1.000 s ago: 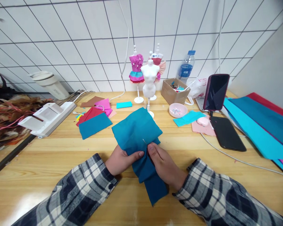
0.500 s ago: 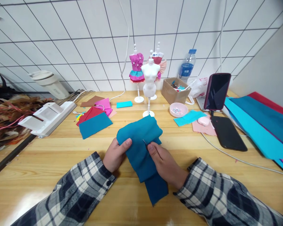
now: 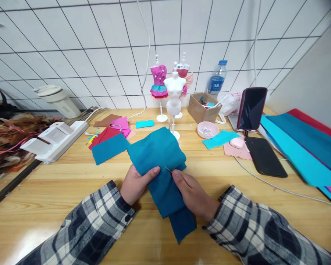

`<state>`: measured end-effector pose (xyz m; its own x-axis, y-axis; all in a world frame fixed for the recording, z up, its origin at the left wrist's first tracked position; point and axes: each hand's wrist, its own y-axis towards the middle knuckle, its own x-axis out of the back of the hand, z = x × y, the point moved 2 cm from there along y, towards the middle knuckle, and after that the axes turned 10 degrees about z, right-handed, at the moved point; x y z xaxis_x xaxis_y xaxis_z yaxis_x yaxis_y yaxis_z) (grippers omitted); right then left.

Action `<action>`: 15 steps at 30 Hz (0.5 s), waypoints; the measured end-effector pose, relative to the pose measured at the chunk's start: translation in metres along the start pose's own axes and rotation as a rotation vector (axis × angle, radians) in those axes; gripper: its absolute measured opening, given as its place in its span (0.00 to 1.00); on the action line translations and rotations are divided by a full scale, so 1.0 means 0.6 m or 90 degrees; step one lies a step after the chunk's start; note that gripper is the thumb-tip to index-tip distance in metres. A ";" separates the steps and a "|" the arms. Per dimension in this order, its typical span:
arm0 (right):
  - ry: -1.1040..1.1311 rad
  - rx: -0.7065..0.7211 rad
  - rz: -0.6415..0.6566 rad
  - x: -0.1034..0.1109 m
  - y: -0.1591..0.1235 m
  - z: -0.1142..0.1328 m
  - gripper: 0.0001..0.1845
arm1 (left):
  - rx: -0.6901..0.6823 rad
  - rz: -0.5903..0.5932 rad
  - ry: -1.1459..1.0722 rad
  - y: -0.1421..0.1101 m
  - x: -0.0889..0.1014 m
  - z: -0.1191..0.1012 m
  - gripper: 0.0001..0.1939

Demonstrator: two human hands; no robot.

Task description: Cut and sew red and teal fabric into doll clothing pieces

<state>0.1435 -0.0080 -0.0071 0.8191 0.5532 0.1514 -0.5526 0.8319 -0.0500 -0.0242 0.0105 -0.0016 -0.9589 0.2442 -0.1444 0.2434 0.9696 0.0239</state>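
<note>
A piece of teal fabric (image 3: 160,151), with a narrower strip hanging at its lower end, is held up over the table between both hands. My left hand (image 3: 136,184) grips its left side, thumb on top and fingers hidden beneath. Between the thumb and forefinger of my right hand (image 3: 191,191) is a thin sewing needle (image 3: 168,169), its tip pointing up and left across the cloth. The rest of the right fingers lie along or behind the fabric's right edge. Whether the needle passes through the cloth I cannot tell.
Beyond the fabric stands a bare white mini mannequin (image 3: 174,95), with dressed ones behind it. A pink bowl of beads (image 3: 207,130), cardboard box (image 3: 204,108) and phone (image 3: 266,156) are to the right. Fabric scraps (image 3: 110,147) and a power strip (image 3: 57,141) lie left.
My left hand shifted left and its thumb moved off the middle of the fabric. The cloth's top edge folded toward me, then rose again. My right hand stayed nearly in place.
</note>
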 end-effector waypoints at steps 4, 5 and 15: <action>0.002 0.004 -0.014 -0.002 0.001 -0.001 0.21 | 0.006 0.008 0.043 -0.001 -0.001 -0.001 0.23; -0.002 0.003 -0.016 -0.002 0.001 -0.001 0.21 | 0.004 0.007 0.061 -0.002 -0.001 -0.001 0.23; 0.001 0.011 -0.037 -0.005 0.001 -0.001 0.21 | -0.001 0.018 0.130 -0.006 -0.007 -0.005 0.24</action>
<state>0.1410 -0.0094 -0.0082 0.8503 0.5039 0.1518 -0.5065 0.8619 -0.0238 -0.0215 0.0063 0.0018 -0.9613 0.2687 0.0605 0.2706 0.9623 0.0262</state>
